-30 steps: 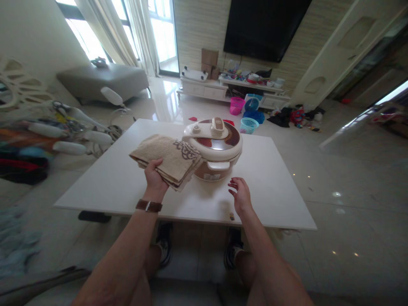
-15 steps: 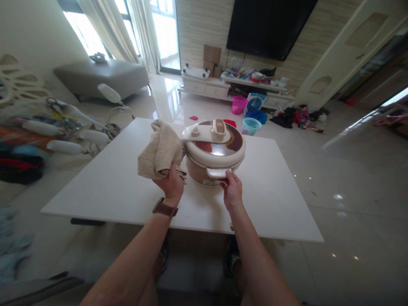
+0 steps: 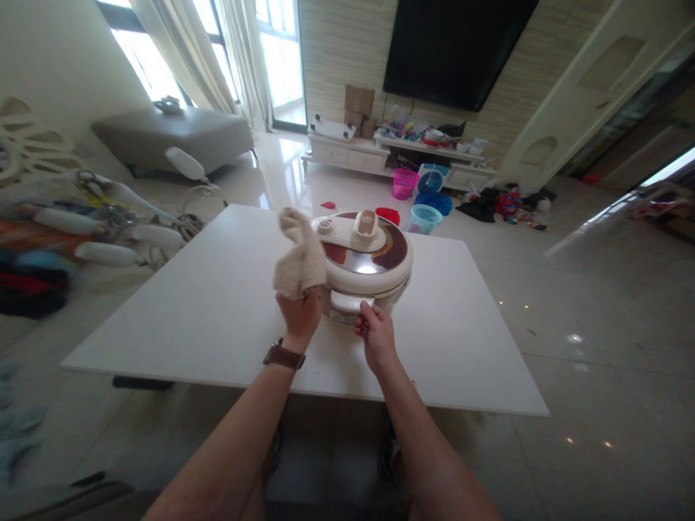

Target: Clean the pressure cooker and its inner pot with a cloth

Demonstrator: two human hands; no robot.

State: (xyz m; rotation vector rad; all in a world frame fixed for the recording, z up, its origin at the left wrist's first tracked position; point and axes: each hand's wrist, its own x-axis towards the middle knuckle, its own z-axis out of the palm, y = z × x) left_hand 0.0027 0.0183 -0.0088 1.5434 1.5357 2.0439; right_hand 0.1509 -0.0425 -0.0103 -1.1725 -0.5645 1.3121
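Observation:
A round cream and brown electric pressure cooker (image 3: 369, 278) stands on the white table (image 3: 217, 311) with its lid on. At its front, my right hand (image 3: 376, 329) grips the end of the protruding handle (image 3: 350, 302), thumb on top. My left hand (image 3: 300, 315), with a brown watch on the wrist, is closed around a beige towel (image 3: 298, 260). That towel is bunched and slightly blurred, held up against the cooker's left side and covering part of it.
Beyond the table are a pink basket (image 3: 405, 184), a light blue basket (image 3: 425, 217) and a low white cabinet (image 3: 347, 153) loaded with items. White padded equipment arms (image 3: 157, 236) stand close to the left edge. A grey bench (image 3: 174, 137) is farther back.
The towel in my left hand has moved right and now overlaps the cooker's left side. The cooker has turned and shifted a little left, my right hand moving along with its handle.

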